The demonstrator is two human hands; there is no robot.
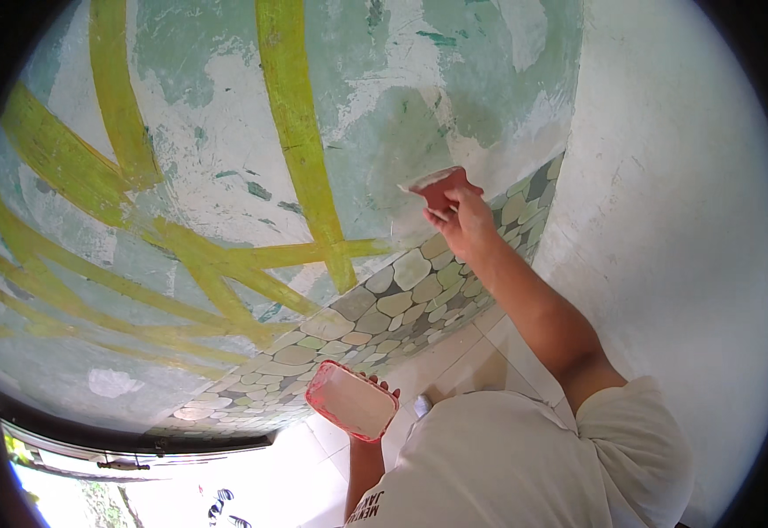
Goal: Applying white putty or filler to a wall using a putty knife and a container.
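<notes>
In my right hand [469, 223] is a reddish-brown filler spreader [441, 187], pinched between thumb and fingers. Whitish paste coats the spreader's edge, which is at the patchy green wall [362, 198]; whether it touches the surface I cannot tell. Lower down, near my body, my left hand [387, 385] grips a red plastic tub [315, 393] from beneath and behind, so that mostly fingertips show at its rim. Inside the tub lies smooth off-white paste [353, 403], with smears along its walls.
Yellow-green painted bands [300, 132] cross the wall to the left. A strip of pebble-like stone tiles [397, 304] runs along its foot, above pale floor tiles [463, 356]. A plain white wall [665, 194] meets it on the right. At lower left is a bright opening [94, 493].
</notes>
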